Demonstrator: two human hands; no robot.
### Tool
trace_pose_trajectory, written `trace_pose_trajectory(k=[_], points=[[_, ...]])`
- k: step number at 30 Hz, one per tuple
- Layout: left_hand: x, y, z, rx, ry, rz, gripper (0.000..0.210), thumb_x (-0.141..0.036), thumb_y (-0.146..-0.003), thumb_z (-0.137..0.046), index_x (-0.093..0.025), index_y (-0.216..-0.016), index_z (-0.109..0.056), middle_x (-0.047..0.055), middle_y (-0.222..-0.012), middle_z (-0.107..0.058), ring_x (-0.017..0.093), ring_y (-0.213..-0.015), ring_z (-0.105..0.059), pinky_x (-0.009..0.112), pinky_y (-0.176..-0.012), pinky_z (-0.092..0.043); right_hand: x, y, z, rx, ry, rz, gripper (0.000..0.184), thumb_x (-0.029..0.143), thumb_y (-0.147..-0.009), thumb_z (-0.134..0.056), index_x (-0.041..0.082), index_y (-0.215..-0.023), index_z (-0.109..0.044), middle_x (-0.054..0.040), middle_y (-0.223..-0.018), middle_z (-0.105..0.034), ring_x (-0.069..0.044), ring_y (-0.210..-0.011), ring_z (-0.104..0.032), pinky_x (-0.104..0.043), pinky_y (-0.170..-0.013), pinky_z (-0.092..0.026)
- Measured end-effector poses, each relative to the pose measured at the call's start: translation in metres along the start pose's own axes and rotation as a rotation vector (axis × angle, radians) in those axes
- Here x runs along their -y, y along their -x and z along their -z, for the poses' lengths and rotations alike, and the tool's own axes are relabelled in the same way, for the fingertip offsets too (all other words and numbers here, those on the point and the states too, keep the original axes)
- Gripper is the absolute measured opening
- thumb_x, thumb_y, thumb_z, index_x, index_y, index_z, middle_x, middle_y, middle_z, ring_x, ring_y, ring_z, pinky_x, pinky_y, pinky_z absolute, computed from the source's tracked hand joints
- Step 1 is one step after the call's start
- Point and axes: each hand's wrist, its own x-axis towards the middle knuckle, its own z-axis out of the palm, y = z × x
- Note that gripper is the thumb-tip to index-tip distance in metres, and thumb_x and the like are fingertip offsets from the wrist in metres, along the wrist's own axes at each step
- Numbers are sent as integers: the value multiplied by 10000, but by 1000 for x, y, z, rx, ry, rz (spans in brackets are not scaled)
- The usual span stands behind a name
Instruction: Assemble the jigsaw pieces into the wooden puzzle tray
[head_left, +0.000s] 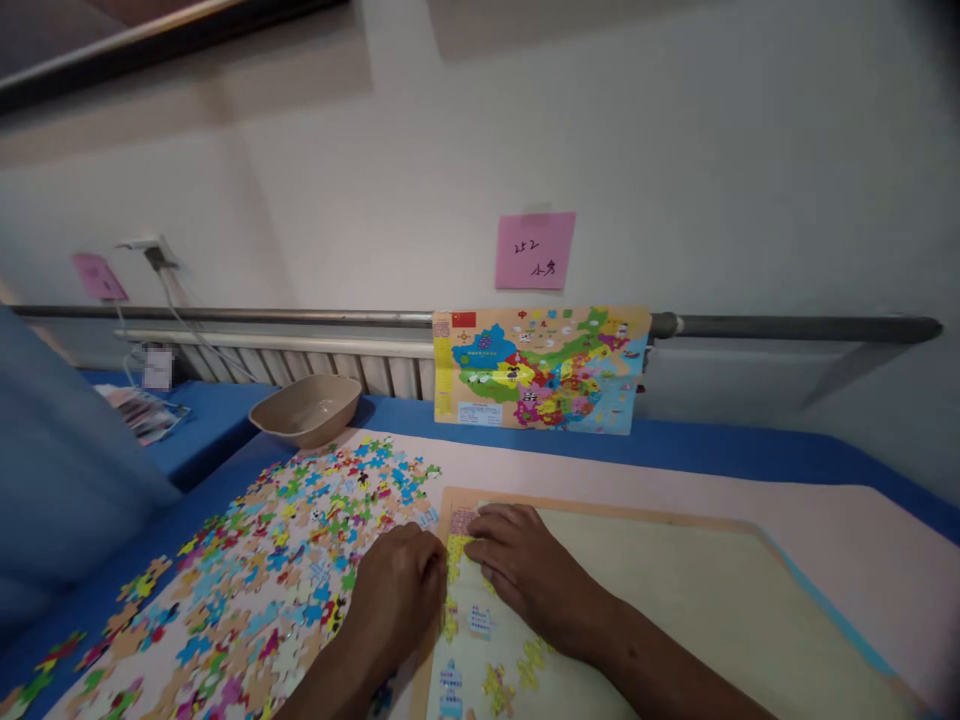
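Head view, puzzle board: flat on pink sheet, both hands at its left end.
Yellow pieces: along board's left edge, beside right fingertips.
Right hand: resting over board, fingers bent; can't tell if gripping.
Left hand: curled at left rim; hold hidden, can't tell.
Loose pieces: spread left of board.
Map sheet: hangs at rail, behind board.
Tan bowl: beyond loose pieces.

Left grip curled; right grip palm-down.
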Motion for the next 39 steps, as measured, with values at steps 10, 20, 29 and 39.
trace_pose_trajectory(k=[10,20,29,39], points=[[-3,-2,6,-62,71,61,261,-160,-929,-480,-216,-819,-710,42,-826,-707,210,-824,-652,325,-762,-437,1,-1,2,14,8,-13,290,146,-986,-583,250,-1231,-697,-48,-1339,-695,-257,-1322,-523,-475,-1144,-386],[-5,-12,65,-450,808,262,235,-422,-880,-742,-190,-866,-778,-6,-713,-687,144,-651,-591,249,-627,-471,-4,1,1,-67,-67,2,314,161,-991,-497,236,-1226,-691,-97,-1344,-678,-250,-1304,-554,-469,-1133,-425],[8,-19,133,-568,1481,224,291,-410,-786,-857,-174,-821,-692,-62,-597,-573,62,-496,-467,193,-524,-407,-16,0,1,-298,-167,-29,290,350,-1066,-449,242,-1152,-703,-114,-1223,-702,-267,-1178,-634,-495,-1034,-508],[-6,8,233,-748,1741,-68,622,-435,-1177,-140,-199,-776,-553,-104,-503,-477,17,-388,-410,170,-450,-375,4,-5,13,-347,-132,-195,331,427,-1009,-450,235,-777,-588,-82,-824,-663,-241,-792,-609,-368,-728,-465]])
